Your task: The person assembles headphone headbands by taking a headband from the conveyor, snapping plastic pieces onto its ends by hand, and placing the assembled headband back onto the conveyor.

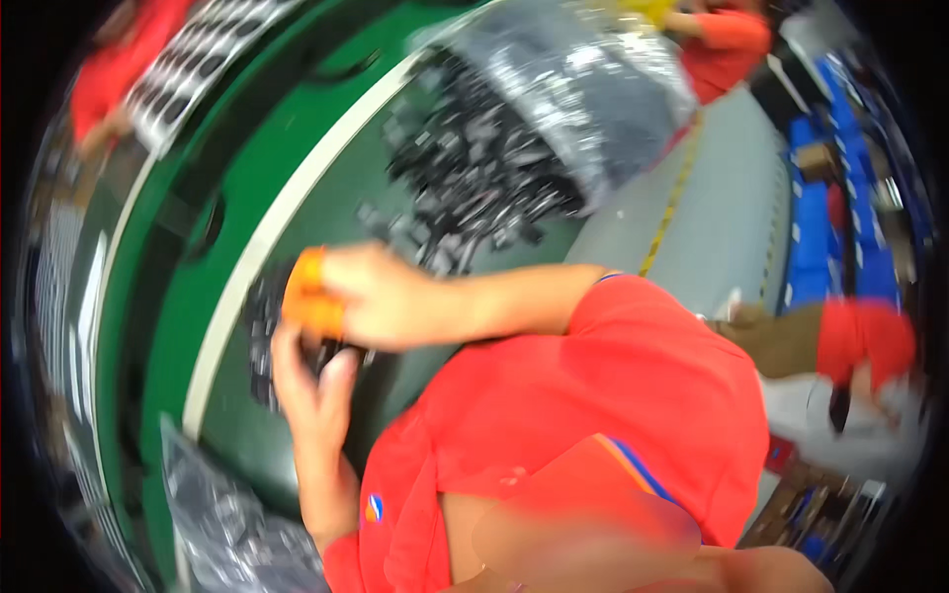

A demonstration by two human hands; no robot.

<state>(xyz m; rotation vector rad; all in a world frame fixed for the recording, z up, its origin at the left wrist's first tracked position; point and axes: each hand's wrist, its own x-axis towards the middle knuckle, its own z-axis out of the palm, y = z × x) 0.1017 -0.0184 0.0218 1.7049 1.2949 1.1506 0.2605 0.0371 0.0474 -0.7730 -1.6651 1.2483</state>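
Head view: crinkled, translucent plastic bag (603, 99) with small glossy black pieces (484, 163) heaped at its mouth, on a smooth grey-green surface (331, 212). Nearer, a blocky, bright orange object (311, 296), outline blurred, sits beside a dark cluster (262, 341). Right hand (386, 301) clamps it; left hand (314, 400) curls close, grip unclear to me.

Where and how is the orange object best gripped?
Probably by the right side of the orange object, coming from the picture's right, as the right hand does: blurred as it is, it looks broad there, while the left hand crowds its lower end.
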